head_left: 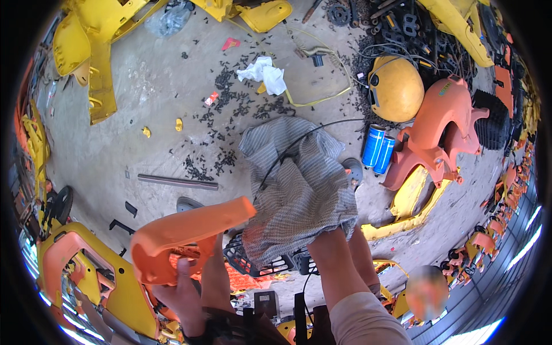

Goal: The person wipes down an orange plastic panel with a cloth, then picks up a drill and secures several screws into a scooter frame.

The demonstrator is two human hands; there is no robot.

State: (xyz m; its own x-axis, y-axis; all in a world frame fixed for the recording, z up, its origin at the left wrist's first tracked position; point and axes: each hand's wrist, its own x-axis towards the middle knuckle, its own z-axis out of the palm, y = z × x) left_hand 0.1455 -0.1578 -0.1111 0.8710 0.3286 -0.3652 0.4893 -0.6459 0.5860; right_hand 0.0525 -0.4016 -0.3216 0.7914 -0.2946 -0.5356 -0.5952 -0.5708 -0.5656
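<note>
My left hand (179, 292) grips an orange plastic cover (184, 227) at its lower edge. The cover is a hollow moulded shell with a long arm that points right and slightly upward. My right hand (330, 240) goes in under a grey striped cloth (305, 195), which hides its fingers. The cloth lies bunched in front of me, and a thin black cable runs across it. Close below the cloth shows a black slotted plastic part (244, 259). My bare legs come up on both sides of it.
Dark screws (201, 167) lie scattered over the concrete floor. Two blue spray cans (374, 144) stand to the right, beside a yellow rounded shell (397, 89) and an orange body panel (440, 123). Yellow panels (100, 86) lie far left. A grey strip (178, 182) lies left.
</note>
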